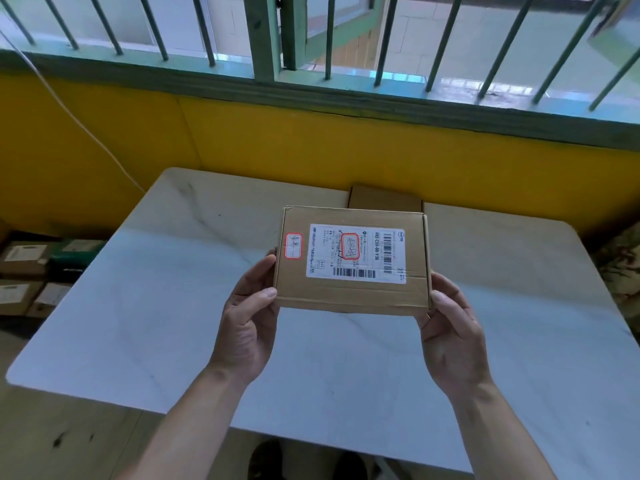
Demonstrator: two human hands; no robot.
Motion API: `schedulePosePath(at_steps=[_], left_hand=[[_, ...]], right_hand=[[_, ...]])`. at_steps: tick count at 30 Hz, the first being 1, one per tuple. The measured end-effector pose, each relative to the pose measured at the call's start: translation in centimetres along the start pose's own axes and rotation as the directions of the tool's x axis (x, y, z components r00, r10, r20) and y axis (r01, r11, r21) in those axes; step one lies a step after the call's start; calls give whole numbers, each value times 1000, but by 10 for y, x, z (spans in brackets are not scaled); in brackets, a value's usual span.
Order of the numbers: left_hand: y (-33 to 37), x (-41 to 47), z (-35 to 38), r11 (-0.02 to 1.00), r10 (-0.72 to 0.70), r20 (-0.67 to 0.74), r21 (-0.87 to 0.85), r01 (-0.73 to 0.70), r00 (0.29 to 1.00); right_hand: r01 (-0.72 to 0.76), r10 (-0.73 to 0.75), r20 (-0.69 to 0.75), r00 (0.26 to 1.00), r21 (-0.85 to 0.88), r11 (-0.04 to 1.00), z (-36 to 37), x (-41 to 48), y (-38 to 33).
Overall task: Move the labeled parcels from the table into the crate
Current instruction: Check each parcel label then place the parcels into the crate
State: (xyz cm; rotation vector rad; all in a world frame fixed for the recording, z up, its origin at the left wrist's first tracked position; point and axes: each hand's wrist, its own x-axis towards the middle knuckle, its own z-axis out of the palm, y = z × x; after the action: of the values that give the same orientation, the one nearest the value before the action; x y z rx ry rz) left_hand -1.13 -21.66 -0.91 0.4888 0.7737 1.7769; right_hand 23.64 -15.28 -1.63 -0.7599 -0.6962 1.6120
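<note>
- A person holds a labeled parcel (351,296) over the table (166,278). The left hand (246,327) and right hand (450,336) grip its near corners, thumbs on the front edge and fingers wrapped round the sides.
- A second parcel (384,198) lies on the table just behind it, partly hidden. Both appear left to move.
- More boxes (24,259) sit low at left, past the table's edge. Whether a crate holds them cannot be told.
- Bare tabletop lies open on both sides. A yellow wall (311,143) closes the far edge.
</note>
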Motion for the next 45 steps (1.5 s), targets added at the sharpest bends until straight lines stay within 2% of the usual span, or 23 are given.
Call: schedulePosePath(at_steps=[3, 7, 13, 17, 23, 30, 36, 41, 45], left_hand=[[-1, -2, -1, 1000, 7, 9, -2, -7, 1000], [-2, -6, -5, 999, -12, -57, 50, 15, 998], [15, -34, -34, 958, -2, -290, 275, 85, 957], [45, -56, -71, 965, 21, -461, 242, 102, 887], [107, -90, -145, 962, 72, -564, 258, 93, 822], [214, -136, -268, 955, 162, -677, 290, 58, 718], [295, -167, -356, 958, 167, -790, 270, 91, 590], [338, -141, -422, 941, 190, -819, 310, 138, 541], [375, -99, -486, 897, 184, -827, 362, 254, 531]], right_hand=[[-1, 1, 13, 1000, 3, 1000, 0, 0, -2], [-16, 16, 21, 1000, -16, 1000, 1, 0, 1], [-180, 184, 16, 983, -146, 973, 22, 1, 35], [-276, 299, 60, 952, -247, 929, 62, -7, 70], [-277, 354, 155, 922, -373, 885, 149, -28, 138], [-277, 427, 251, 869, -468, 839, 280, -74, 257], [-312, 538, 284, 793, -570, 760, 378, -109, 342], [-301, 581, 282, 764, -640, 707, 439, -95, 408], [-268, 574, 279, 769, -675, 688, 486, -67, 472]])
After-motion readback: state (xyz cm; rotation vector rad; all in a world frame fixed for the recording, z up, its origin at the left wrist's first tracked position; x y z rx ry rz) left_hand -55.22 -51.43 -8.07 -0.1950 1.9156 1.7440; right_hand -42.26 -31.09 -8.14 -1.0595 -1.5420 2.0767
